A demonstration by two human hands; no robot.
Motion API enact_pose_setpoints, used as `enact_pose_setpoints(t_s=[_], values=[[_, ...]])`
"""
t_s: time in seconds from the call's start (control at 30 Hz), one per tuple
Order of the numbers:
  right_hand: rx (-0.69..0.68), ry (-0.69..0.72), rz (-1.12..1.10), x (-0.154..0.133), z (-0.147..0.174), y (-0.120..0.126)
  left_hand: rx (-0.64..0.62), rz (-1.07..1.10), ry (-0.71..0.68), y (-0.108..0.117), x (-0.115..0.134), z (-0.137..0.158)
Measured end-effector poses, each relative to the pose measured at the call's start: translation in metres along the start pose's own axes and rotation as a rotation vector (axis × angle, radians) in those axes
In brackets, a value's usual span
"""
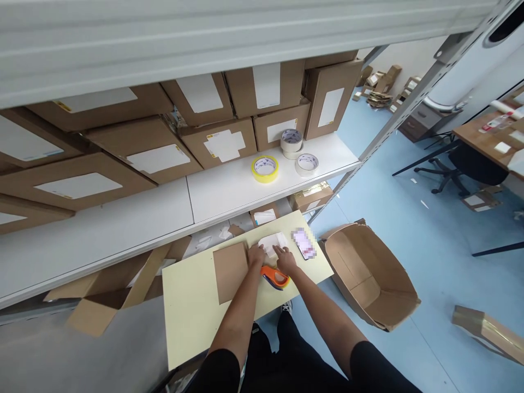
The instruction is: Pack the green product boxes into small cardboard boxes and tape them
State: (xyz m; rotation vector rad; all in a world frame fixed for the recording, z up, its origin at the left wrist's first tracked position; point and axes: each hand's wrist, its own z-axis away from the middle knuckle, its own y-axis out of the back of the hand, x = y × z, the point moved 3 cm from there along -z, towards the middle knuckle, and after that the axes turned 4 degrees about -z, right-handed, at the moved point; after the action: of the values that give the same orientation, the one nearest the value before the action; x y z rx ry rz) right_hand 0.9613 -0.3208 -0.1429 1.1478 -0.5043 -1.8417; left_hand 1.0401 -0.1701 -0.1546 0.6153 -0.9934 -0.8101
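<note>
A small package with a white top (273,242), perhaps a paper label, lies on the pale yellow board (188,305) in front of me. My left hand (256,255) grips its left edge with curled fingers. On its near right side rests my right hand (285,260), thumb and forefinger apart, the fingertips touching the white surface. Just below the hands is an orange tape dispenser (275,277). A flat brown cardboard piece (230,272) lies to the left, partly behind my left forearm. To the right sits a phone (303,243) with a blurred screen.
A white shelf (229,196) behind the board carries labelled cartons (223,146), a yellow tape roll (265,169) and several whitish rolls (307,164). An open carton (368,273) stands on the floor at right. Loose cardboard flaps (118,289) stick out at left.
</note>
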Motion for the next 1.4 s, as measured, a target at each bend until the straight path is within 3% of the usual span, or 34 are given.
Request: enact_pose_setpoints(t_s=[0.17, 0.33, 0.5, 0.7, 0.87, 1.03, 1.13, 1.27, 1.33, 1.4], values=[[0.218, -0.032, -0.202, 0.002, 0.025, 0.022, 0.038, -0.116, -0.004, 0.027, 0.012, 0.031], [0.329, 0.044, -0.273, -0.006, 0.042, 0.065, 0.071, -0.144, -0.129, 0.079, 0.018, 0.066], [0.189, 0.272, -0.243, -0.038, 0.034, 0.108, 0.076, -0.149, -0.210, 0.138, 0.007, 0.089], [-0.078, 0.387, -0.321, -0.069, 0.023, 0.120, 0.079, -0.106, -0.289, 0.184, -0.011, 0.111], [-0.117, 0.416, -0.505, -0.068, 0.020, 0.112, 0.050, 0.039, -0.288, 0.189, -0.027, 0.133], [-0.041, 0.415, -0.798, -0.043, 0.016, 0.113, 0.142, 0.349, -0.107, 0.196, -0.058, 0.138], [0.006, 0.379, -0.752, -0.031, 0.020, 0.116, 0.229, 0.560, -0.005, 0.198, -0.070, 0.140], [0.182, 0.314, -0.609, -0.028, 0.040, 0.114, 0.268, 0.886, 0.145, 0.185, -0.066, 0.156], [0.249, 0.291, -0.646, -0.032, 0.056, 0.105, 0.213, 1.056, 0.170, 0.173, -0.058, 0.169], [0.231, 0.268, -0.756, -0.042, 0.075, 0.091, 0.126, 1.164, 0.182, 0.161, -0.048, 0.185]])
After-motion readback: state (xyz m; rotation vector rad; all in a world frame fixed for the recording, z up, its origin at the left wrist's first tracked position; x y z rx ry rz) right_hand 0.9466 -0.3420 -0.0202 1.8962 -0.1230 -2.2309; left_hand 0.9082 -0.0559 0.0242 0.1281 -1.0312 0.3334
